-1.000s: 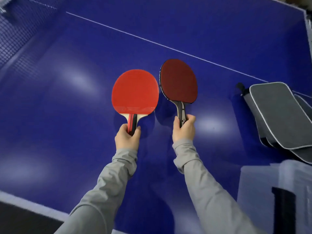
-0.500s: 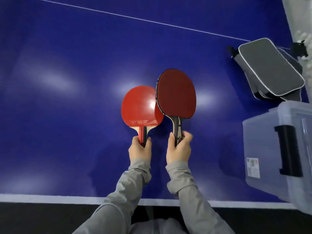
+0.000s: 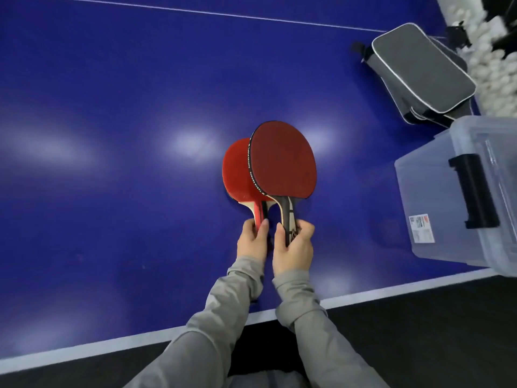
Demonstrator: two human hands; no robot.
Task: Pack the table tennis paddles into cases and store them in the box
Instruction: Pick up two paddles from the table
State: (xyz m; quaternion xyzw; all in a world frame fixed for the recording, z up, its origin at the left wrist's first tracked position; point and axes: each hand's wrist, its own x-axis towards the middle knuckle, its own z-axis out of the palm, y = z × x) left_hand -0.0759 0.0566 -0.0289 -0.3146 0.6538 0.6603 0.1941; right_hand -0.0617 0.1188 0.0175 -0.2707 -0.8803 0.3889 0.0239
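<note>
My left hand (image 3: 251,242) grips the handle of a bright red paddle (image 3: 236,175). In my right hand (image 3: 293,246) is the dark handle of a dark red paddle (image 3: 284,161), whose blade overlaps the right part of the bright red one. Both paddles are over the blue table (image 3: 112,135), near its front edge. Grey paddle cases (image 3: 419,68) with white piping lie stacked at the far right. A translucent plastic box (image 3: 436,203) with a black handle stands at the right, its lid on.
The table's white front edge (image 3: 140,340) runs below my forearms, with dark floor beyond it. A white centre line (image 3: 195,12) crosses the far side. Several white balls (image 3: 492,60) lie off the table at the upper right.
My hands have drawn together and closer to me. The dark red paddle now overlaps the bright red one, where earlier they were side by side. The view has tilted down toward the table edge.
</note>
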